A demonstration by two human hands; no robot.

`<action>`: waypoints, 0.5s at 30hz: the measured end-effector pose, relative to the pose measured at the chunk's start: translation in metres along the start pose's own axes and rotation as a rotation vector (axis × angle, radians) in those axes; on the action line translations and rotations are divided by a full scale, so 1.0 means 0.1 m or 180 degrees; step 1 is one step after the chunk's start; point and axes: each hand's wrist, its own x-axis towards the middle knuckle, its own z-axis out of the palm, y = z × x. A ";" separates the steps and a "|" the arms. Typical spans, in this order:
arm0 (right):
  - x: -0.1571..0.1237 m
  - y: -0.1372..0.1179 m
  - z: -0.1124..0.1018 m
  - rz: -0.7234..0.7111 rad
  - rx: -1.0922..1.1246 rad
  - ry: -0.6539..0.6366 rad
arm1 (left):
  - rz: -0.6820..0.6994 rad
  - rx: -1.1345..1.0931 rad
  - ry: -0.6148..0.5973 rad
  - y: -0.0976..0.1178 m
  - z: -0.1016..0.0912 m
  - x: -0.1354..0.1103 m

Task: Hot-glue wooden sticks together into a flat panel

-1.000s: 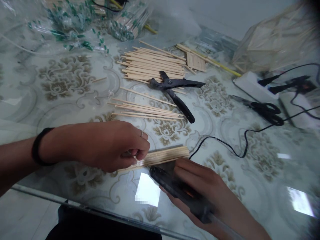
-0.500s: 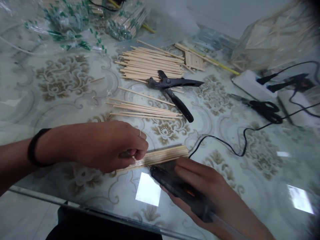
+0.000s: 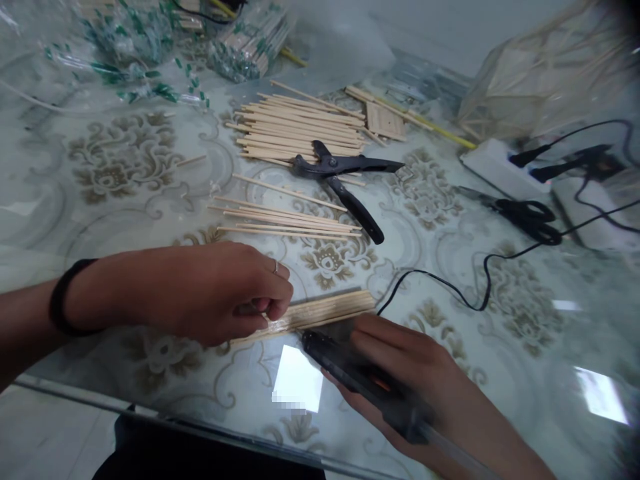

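Side by side on the glass-topped table lies a flat row of wooden sticks (image 3: 330, 309). My left hand (image 3: 225, 290), with a ring and a black wristband, presses on the row's left end with its fingers curled closed. My right hand (image 3: 405, 360) is wrapped round a black glue gun (image 3: 360, 377). The gun's nozzle is at the near edge of the row, by my left fingertips; whether it touches the wood I cannot tell. Farther back are several loose thin sticks (image 3: 295, 221) and black cutting pliers (image 3: 340, 167) with handles spread, resting partly on a pile of sticks (image 3: 300, 127).
Scissors (image 3: 520, 210) lie to the right beside a white power strip (image 3: 505, 173) with black plugs. A black cord (image 3: 450, 287) crosses the table towards the glue gun. Plastic-wrapped stick bundles (image 3: 250, 43) are at the back left. A stick frame (image 3: 545, 73) stands at the back right.
The whole view has shifted very slightly. Both hands, the glue gun and the row of sticks keep nearly the same places.
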 end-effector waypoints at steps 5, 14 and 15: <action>0.00 0.02 -0.01 0.0037 -0.0032 -0.0074 | 0.0034 -0.0021 0.0024 -0.01 0.01 -0.02; 0.00 0.01 -0.04 0.0036 -0.0018 -0.0081 | 0.0018 0.0004 0.0038 -0.02 0.02 0.00; 0.01 0.00 -0.04 0.0020 0.0002 -0.0071 | 0.0019 -0.0002 0.0042 -0.02 0.02 0.00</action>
